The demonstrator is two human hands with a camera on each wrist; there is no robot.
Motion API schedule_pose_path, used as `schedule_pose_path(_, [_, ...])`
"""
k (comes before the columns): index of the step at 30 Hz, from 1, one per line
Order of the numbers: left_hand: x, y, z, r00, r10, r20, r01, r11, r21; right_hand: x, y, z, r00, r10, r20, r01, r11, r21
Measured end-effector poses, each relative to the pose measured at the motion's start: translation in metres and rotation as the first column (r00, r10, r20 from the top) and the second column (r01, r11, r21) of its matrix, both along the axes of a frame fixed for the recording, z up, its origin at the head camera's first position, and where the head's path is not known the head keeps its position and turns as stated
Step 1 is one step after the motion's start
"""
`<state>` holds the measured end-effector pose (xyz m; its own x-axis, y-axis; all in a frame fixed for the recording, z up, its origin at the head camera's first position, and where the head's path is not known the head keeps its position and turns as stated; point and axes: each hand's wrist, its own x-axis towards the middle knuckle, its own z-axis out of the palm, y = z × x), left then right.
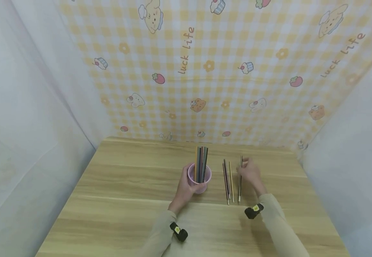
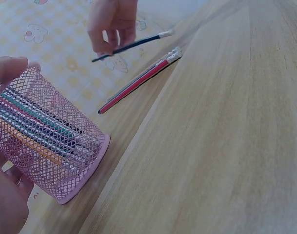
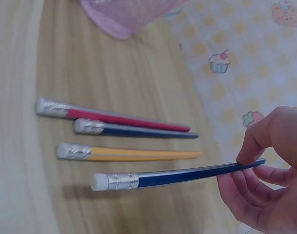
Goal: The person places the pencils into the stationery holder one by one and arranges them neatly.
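My left hand (image 1: 184, 188) grips a pink mesh pencil cup (image 2: 65, 146) round its side, thumb at the front near the rim. Several pencils (image 1: 201, 162) of different colours stand in the cup, eraser ends down against its bottom. To the right, my right hand (image 1: 251, 174) pinches a dark blue pencil (image 3: 182, 176) near its eraserless end. Its white eraser points back toward me, and a shadow shows under it on the table. Left of it lie a yellow pencil (image 3: 143, 154), another dark blue pencil (image 3: 148, 131) and a red pencil (image 3: 128, 117), roughly side by side.
The wood-grain table (image 1: 118, 185) runs back to a yellow checked cloth (image 1: 227, 82) with cartoon prints. White sheets hang as walls on the left (image 1: 22, 125) and right (image 1: 356, 142). Each sleeve carries a small black wrist camera (image 1: 254, 211).
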<state>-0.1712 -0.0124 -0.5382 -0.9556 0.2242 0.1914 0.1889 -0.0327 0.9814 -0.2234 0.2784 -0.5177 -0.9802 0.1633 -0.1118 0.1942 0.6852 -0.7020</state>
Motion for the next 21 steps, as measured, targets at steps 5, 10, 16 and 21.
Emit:
schedule_pose_path(5, [0.001, 0.0, 0.001, 1.0, 0.001, 0.003, -0.001, 1.0, -0.004, 0.0, -0.004, 0.016, 0.996, -0.012, -0.091, 0.012, 1.0, -0.003])
schedule_pose_path(10, [0.002, 0.001, 0.0, 1.0, 0.007, -0.003, -0.007, 1.0, 0.01, 0.003, -0.009, 0.03, 0.992, -0.02, -0.126, 0.011, 0.998, -0.064])
schedule_pose_path(16, [0.003, 0.002, 0.001, 1.0, 0.013, 0.003, -0.013, 1.0, 0.017, 0.009, -0.02, 0.053, 0.984, -0.043, -0.175, 0.019, 0.99, -0.138])
schedule_pose_path(21, [0.003, 0.001, 0.002, 1.0, 0.01, 0.009, -0.011, 1.0, 0.009, 0.014, -0.036, 0.071, 0.966, -0.066, -0.251, 0.028, 0.988, -0.152])
